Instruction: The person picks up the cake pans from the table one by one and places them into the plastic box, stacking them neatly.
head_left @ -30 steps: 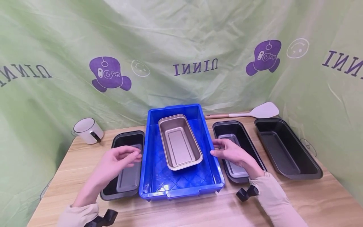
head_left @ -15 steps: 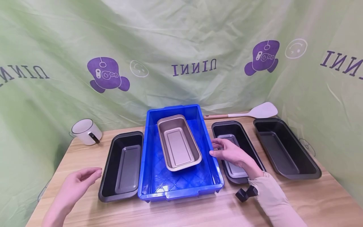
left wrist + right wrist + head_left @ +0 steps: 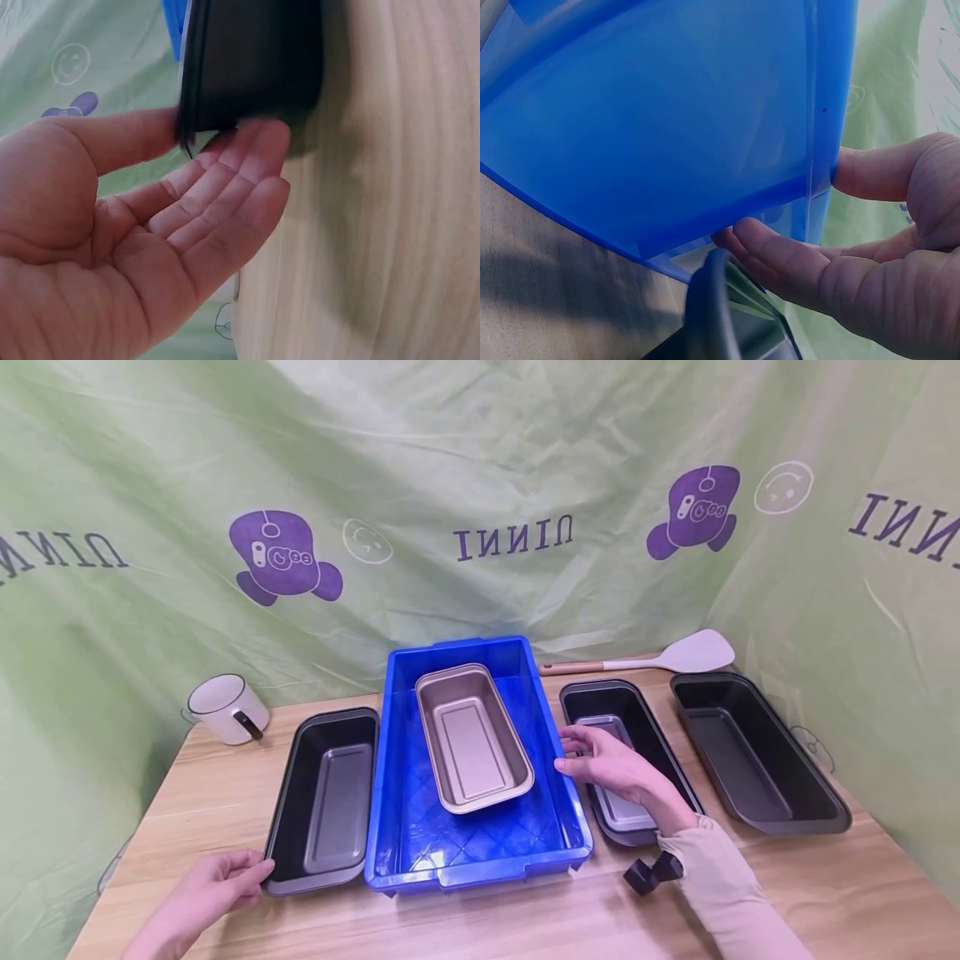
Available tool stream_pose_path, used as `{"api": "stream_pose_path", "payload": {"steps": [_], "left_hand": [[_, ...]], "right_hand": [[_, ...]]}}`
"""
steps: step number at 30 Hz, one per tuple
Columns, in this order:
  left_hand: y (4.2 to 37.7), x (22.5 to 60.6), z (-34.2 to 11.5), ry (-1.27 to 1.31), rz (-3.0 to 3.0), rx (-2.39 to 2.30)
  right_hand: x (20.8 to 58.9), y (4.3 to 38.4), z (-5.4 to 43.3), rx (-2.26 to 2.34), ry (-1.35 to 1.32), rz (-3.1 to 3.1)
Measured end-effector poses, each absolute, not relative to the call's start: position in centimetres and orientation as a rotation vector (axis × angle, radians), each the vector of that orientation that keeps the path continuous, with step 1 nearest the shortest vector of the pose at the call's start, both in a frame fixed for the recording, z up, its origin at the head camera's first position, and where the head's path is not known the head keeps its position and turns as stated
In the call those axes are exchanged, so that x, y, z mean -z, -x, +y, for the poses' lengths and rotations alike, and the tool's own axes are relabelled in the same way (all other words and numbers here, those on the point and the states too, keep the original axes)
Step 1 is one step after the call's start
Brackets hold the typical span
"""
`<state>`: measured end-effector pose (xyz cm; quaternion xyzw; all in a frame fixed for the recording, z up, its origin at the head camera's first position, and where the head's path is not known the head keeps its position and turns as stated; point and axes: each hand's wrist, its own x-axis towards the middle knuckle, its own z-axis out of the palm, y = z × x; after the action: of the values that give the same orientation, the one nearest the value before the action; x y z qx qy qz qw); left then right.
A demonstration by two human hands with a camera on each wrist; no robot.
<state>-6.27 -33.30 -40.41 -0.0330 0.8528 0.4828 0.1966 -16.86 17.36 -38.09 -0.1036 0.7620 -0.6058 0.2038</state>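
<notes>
Working two-handed, apparently partway through

Nearest, the left hand (image 3: pixel 217 885) pinches the near-left corner of a dark grey, rectangular loaf pan (image 3: pixel 341 806), thumb against its rim, just left of a blue plastic bin (image 3: pixel 480 870). The right hand (image 3: pixel 611 767) pinches the bin's right rim. One gold, rectangular loaf pan (image 3: pixel 472 747) already sits inside; the grey pan, a black, shiny-floored loaf pan (image 3: pixel 652 735) and a longer black loaf pan (image 3: pixel 750 760) remain outside. Behind lies a white-bladed spatula (image 3: pixel 693 653).

Head view downward, wrist views close, sharing blue bin (image 3: pixel 483 870)
</notes>
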Motion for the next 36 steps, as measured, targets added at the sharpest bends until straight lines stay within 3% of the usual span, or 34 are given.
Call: {"api": "stream_pose_path", "payload": {"steps": [25, 36], "left_hand": [[6.2, 43.1, -35.3, -0.131, 1.49, -1.837], [6.3, 43.8, -34.5, -0.354, 1.272, -1.998]], "right_hand": [[37.9, 16.7, 17.3, 1.688, 0.299, 2.118], [38.0, 16.8, 17.5, 1.68, 0.307, 2.139]]}}
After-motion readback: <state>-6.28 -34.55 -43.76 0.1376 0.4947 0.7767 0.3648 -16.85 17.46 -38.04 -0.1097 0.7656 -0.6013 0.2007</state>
